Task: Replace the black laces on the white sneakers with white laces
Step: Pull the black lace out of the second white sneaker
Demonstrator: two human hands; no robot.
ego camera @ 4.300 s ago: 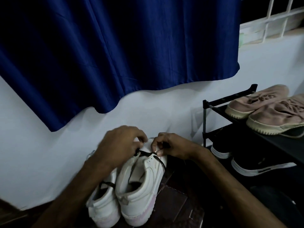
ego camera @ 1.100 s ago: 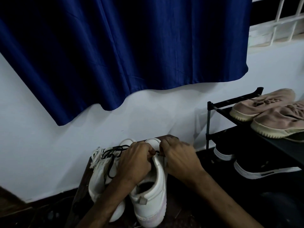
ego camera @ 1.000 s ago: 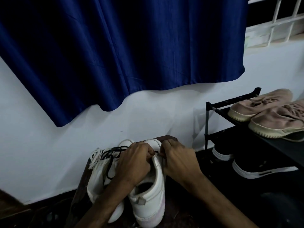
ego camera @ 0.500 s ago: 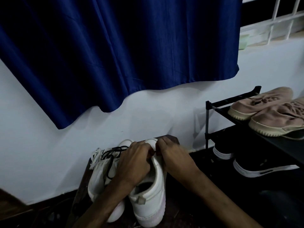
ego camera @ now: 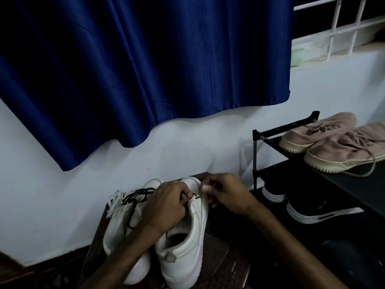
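Note:
Two white sneakers stand side by side on a dark wooden stool, toes toward the wall. My left hand [ego camera: 166,207] grips the right sneaker [ego camera: 187,247] over its tongue, fingers curled at the eyelets. My right hand [ego camera: 225,192] pinches a black lace [ego camera: 196,197] at the eyelets near the toe of that shoe. A loose black lace [ego camera: 133,200] and a white lace [ego camera: 116,198] lie bundled on top of the left sneaker [ego camera: 118,230].
The stool [ego camera: 216,253] stands against a white wall under a dark blue curtain [ego camera: 145,69]. A black shoe rack [ego camera: 270,140] to the right holds a pair of tan shoes [ego camera: 333,142] on top and black shoes [ego camera: 312,209] below.
My right hand has shifted a little toward the toe and pulled a short stretch of black lace out sideways from the eyelets. My left hand stays on the shoe.

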